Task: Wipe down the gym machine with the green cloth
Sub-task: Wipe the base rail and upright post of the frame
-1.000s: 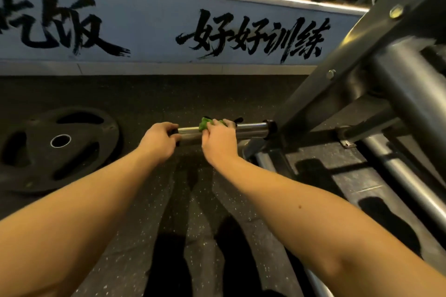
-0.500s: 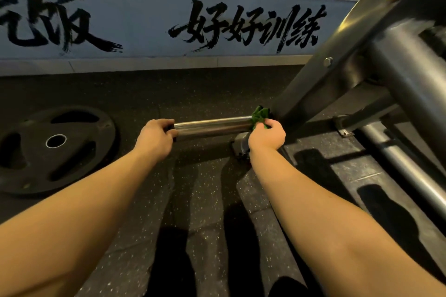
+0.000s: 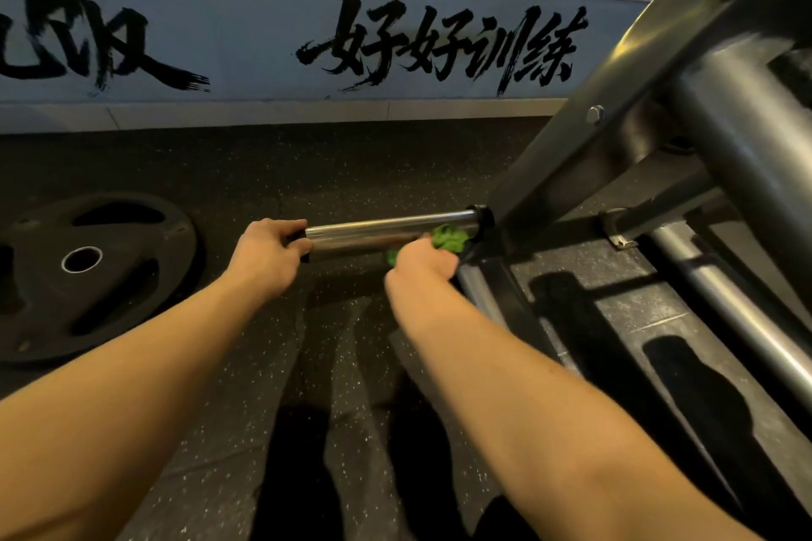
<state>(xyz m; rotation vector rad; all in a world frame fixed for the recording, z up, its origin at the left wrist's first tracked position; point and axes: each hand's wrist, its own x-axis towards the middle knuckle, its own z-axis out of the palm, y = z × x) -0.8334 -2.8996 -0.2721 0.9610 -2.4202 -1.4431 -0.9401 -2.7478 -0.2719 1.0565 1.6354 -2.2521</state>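
Lower than 0.5 seconds ago, the right hand [image 3: 421, 275] has slipped from the top of the bar [image 3: 373, 233] to its near underside, while the left hand [image 3: 268, 253] has stayed at the bar's left end. That left hand's fingers are curled round the dark end cap, steadying it. The right hand's fingers are mostly hidden behind its back, but they clutch the green cloth [image 3: 448, 238], which bulges out bunched against the shiny bar, just beside the black collar [image 3: 483, 217] where the bar joins the slanted frame of the gym machine [image 3: 615, 110]. Risks, as a judgement: this close to the collar, the cloth could snag in the joint, or knuckles could knock the frame on a hard stroke, and the bar's far side may go unwiped. A black weight plate [image 3: 83, 272] lies flat on the speckled floor [image 3: 351, 171] to the left, a likely trip hazard when stepping sideways. On the pale wall [image 3: 246, 35] beyond, black brush lettering [image 3: 444, 44] reads 好好训练; further characters at far left are cut off. No brand name shows.
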